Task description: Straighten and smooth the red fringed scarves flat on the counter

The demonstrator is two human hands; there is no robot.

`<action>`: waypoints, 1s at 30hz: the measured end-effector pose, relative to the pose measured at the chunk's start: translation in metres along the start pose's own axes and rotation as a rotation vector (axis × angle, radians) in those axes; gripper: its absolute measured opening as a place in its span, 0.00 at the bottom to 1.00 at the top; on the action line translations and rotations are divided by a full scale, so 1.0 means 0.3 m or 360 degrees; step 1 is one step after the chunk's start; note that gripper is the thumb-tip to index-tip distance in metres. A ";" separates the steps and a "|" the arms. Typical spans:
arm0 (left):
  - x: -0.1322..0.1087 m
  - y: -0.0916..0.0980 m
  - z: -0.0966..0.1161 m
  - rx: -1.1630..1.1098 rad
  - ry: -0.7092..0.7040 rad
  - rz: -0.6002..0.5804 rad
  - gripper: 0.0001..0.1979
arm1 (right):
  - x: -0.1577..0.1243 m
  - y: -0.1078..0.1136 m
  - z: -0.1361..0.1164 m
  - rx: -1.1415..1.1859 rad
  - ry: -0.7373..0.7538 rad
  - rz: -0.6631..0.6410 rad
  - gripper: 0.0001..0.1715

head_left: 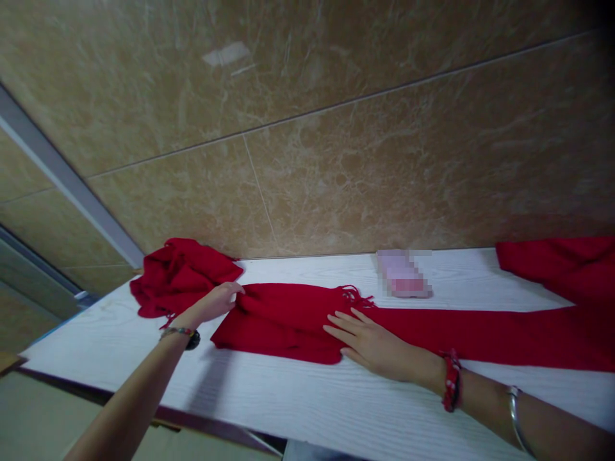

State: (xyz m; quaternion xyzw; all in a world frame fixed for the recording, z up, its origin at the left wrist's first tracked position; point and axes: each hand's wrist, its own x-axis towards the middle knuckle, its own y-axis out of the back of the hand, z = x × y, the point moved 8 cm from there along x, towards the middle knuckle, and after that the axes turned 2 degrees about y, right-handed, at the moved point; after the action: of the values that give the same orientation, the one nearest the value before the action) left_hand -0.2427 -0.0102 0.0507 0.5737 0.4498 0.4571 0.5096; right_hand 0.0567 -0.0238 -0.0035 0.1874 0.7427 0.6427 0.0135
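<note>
A long red scarf (pixel 471 334) lies along the white table, its left part folded over with fringe at the upper right of the fold. My left hand (pixel 221 301) pinches the upper left corner of the folded part, fingers closed on it. My right hand (pixel 368 339) rests palm down with fingers spread across the right end of the fold. Just left of the scarf, behind my left hand, sits a crumpled red cloth (pixel 180 275) with some fringe showing.
A blurred pink and lilac object (pixel 404 275) lies behind the scarf near the wall. More red fabric (pixel 562 266) is heaped at the far right. The tiled wall (pixel 307 141) borders the table's (pixel 288 403) back edge; its front edge runs below my hands.
</note>
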 end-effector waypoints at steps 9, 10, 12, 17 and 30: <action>0.010 -0.032 0.398 -0.0215 -0.0467 -0.0349 0.29 | 0.001 0.001 -0.003 -0.0018 0.0047 -0.0110 0.24; 0.010 -0.032 0.421 -0.0195 -0.0476 -0.0364 0.26 | 0.001 0.003 -0.004 -0.0012 0.0052 -0.0118 0.24; 0.013 -0.033 0.428 -0.0095 -0.0429 -0.0348 0.19 | 0.001 0.006 -0.006 -0.0009 0.0064 -0.0126 0.25; -0.001 -0.025 0.371 0.0094 -0.0330 -0.0275 0.09 | -0.002 0.007 -0.006 -0.0003 0.0089 -0.0110 0.24; -0.088 -0.022 0.446 -0.0046 -0.0388 -0.0181 0.09 | -0.006 0.013 -0.013 -0.0014 0.0093 -0.0119 0.25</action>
State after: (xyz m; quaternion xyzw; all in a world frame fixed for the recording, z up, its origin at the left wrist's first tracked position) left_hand -0.1163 -0.0587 0.0340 0.5912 0.4097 0.3607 0.5938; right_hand 0.0584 -0.0277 0.0006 0.1407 0.7464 0.6502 0.0167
